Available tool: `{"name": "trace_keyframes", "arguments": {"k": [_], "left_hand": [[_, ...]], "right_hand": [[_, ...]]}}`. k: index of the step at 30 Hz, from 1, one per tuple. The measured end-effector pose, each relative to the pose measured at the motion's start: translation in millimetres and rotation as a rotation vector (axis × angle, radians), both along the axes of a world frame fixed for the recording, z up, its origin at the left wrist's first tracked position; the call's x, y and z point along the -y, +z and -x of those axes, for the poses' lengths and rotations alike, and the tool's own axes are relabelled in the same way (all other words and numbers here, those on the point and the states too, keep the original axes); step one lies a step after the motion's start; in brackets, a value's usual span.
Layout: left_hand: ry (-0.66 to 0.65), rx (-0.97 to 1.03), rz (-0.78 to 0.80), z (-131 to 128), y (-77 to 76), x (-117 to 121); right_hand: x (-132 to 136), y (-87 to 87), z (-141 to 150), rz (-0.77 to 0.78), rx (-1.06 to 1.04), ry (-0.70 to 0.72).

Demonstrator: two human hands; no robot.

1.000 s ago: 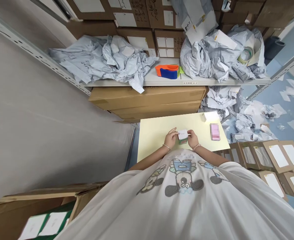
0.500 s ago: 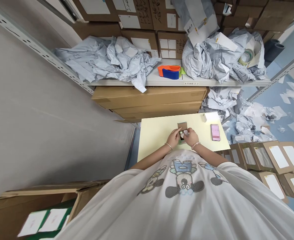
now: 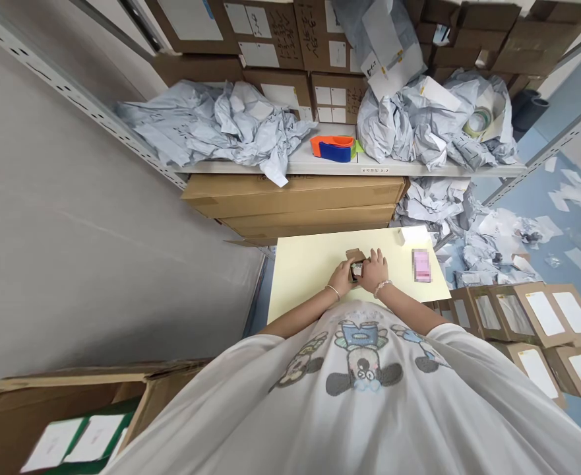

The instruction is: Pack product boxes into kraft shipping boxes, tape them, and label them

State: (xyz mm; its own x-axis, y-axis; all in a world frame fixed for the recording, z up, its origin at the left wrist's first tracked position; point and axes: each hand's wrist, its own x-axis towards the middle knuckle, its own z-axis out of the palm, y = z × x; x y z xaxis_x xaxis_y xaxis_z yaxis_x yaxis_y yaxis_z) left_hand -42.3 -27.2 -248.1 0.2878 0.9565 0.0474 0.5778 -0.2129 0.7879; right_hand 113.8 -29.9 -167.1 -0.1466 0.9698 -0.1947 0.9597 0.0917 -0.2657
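A small brown cardboard box [image 3: 355, 254] stands on the pale yellow table in front of me, its lid flap raised at the far side. Inside it are dark and whitish contents [image 3: 357, 269], too small to make out. My left hand [image 3: 340, 278] is closed around the box's left side. Over the right edge of the box lies my right hand [image 3: 374, 271], its thumb side at the opening and its other fingers stretched out and apart. Part of the box is hidden by both hands.
A pink phone-like item [image 3: 421, 265] and a white box [image 3: 413, 235] are on the table's [image 3: 300, 264] right side. Behind, a shelf [image 3: 320, 166] carries grey plastic bags [image 3: 221, 125] and orange and blue strap rolls [image 3: 334, 148]. Cartons [image 3: 542, 310] stand at right.
My right hand has gone from closed fingers over the box's contents to stretched fingers at its right edge. The box sits slightly turned, and its flap has shifted a little.
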Motion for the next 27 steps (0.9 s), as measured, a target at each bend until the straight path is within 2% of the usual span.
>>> {"name": "trace_keyframes", "arguments": {"k": [3,6,8,12,15,18,20,22,24,27], "left_hand": [[-0.052,-0.044,-0.025,-3.9,3.5,4.1],[-0.069,-0.093,-0.033,-6.1,7.0,7.7],[-0.040,-0.121,-0.025,-5.3,9.2,8.4],[0.050,-0.136,0.011,1.1,14.7,7.0],[0.102,-0.087,-0.023,6.7,18.8,4.8],[0.156,-0.076,-0.025,10.4,20.1,1.8],[0.176,-0.084,-0.007,11.7,19.2,-0.6],[0.182,-0.087,0.020,12.3,17.2,-2.8],[0.176,-0.085,0.045,12.6,14.9,-4.5],[0.165,-0.068,0.052,13.5,11.3,-5.5]], "right_hand": [[-8.3,1.2,11.0,0.132,0.114,-0.012],[-9.3,4.4,12.5,0.156,0.106,0.032],[-5.3,11.1,9.6,0.087,0.042,0.073],[0.5,38.5,-6.4,-0.193,-0.196,0.075],[-8.3,67.1,-30.6,-0.292,-0.505,-0.009],[-26.8,92.6,-58.7,-0.322,-0.885,-0.169],[-39.7,103.7,-72.3,-0.308,-1.192,-0.272],[-49.8,108.7,-78.6,-0.232,-1.551,-0.343],[-56.0,108.0,-79.2,-0.085,-1.887,-0.366],[-59.4,99.7,-77.1,0.163,-2.181,-0.337]]}}
